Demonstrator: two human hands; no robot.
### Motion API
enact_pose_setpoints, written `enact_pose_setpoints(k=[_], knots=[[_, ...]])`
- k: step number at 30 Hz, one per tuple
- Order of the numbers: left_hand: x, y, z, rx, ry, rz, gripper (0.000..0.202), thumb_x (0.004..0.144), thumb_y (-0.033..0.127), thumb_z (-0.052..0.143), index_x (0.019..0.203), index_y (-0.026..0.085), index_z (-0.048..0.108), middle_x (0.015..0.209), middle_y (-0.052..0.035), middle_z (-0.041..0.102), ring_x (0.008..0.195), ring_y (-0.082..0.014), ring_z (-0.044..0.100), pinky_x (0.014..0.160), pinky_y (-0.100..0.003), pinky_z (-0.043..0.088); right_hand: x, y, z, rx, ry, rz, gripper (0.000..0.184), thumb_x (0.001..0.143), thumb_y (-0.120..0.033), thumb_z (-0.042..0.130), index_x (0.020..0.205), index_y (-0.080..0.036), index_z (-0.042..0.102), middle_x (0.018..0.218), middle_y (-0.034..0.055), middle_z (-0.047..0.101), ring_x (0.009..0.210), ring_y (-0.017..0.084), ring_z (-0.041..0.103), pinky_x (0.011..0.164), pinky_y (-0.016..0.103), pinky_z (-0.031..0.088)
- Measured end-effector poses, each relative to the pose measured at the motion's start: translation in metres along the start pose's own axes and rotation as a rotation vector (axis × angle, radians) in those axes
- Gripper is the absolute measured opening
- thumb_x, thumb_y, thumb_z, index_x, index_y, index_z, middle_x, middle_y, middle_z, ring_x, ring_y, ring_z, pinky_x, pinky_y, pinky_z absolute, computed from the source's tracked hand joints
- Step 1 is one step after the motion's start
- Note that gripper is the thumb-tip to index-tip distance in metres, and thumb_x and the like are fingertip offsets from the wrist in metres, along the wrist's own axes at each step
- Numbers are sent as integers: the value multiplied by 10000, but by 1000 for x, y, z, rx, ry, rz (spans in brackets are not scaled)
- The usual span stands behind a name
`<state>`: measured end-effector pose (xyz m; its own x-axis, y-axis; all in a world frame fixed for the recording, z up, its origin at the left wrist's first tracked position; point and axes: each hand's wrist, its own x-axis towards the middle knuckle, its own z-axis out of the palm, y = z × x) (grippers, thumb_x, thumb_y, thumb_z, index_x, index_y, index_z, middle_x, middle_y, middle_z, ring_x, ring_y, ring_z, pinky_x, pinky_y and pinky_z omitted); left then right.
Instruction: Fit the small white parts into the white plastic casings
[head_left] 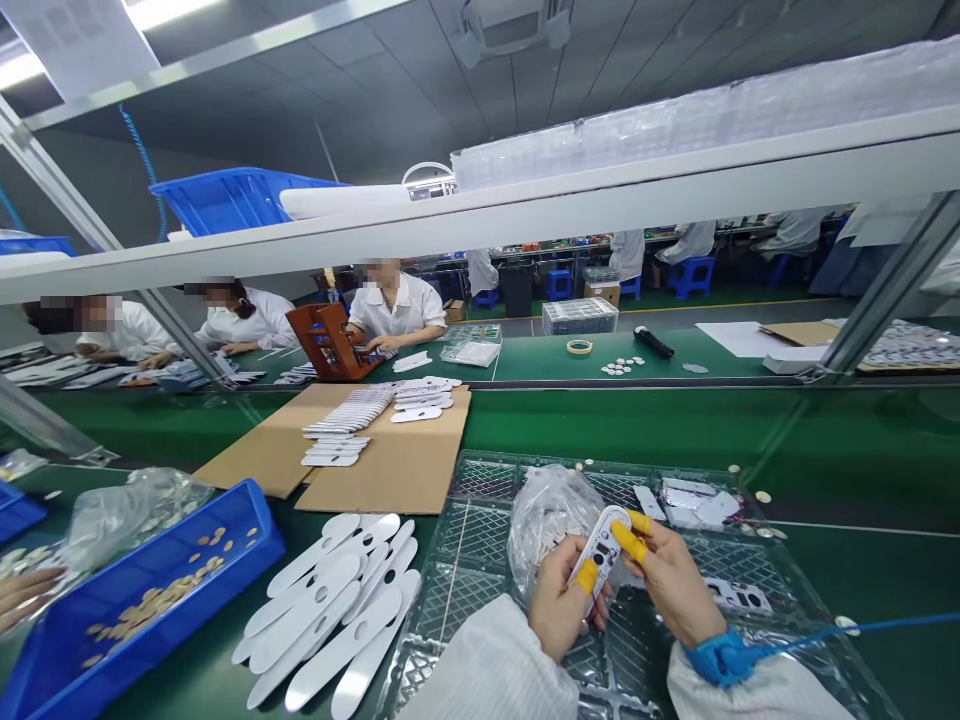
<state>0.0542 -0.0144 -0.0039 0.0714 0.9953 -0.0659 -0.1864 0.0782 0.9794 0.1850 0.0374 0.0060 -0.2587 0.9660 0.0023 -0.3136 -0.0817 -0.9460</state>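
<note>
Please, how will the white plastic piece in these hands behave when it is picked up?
The white plastic piece is probably stiff and light: it keeps its shape between the left hand and right hand. Its smooth surface may slip, though the yellow finger cots could help.

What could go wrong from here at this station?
The white plastic part is pinched between the left hand and right hand, so it might slip onto the clear plastic tray. The blue cord from the blue wrist strap crosses the bench and could snag. The loose small discs near the tray's edge could get knocked off.
</note>
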Motion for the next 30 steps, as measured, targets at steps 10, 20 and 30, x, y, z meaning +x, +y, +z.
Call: enact_pose_setpoints(k=[10, 20, 30], knots=[[-1, 20, 0, -201, 57, 140, 223, 843, 361, 493, 971, 179, 503, 859, -41, 649, 746, -141, 587, 701, -249, 443, 1, 4, 0, -142, -129, -65, 292, 758, -300, 661, 1016, -226, 544, 785, -12, 547, 635, 136, 462, 555, 240, 383], [0, 30, -3, -155, 195, 201, 356, 777, 384, 579, 1077, 219, 481, 1130, -74, 593, 1014, -214, 537, 855, -313, 408, 3, 13, 1, -285, 27, -67, 234, 734, -384, 592, 853, -183, 576, 526, -56, 516, 343, 91, 392, 325, 205, 269], [1, 21, -12, 57, 130, 186, 225, 783, 346, 565, 929, 177, 593, 1008, -77, 598, 967, -224, 524, 843, -315, 393, 39, 25, -85, -246, 506, -186, 548, 648, -375, 627, 1123, -165, 455, 847, 56, 656, 514, 170, 579, 432, 294, 495]])
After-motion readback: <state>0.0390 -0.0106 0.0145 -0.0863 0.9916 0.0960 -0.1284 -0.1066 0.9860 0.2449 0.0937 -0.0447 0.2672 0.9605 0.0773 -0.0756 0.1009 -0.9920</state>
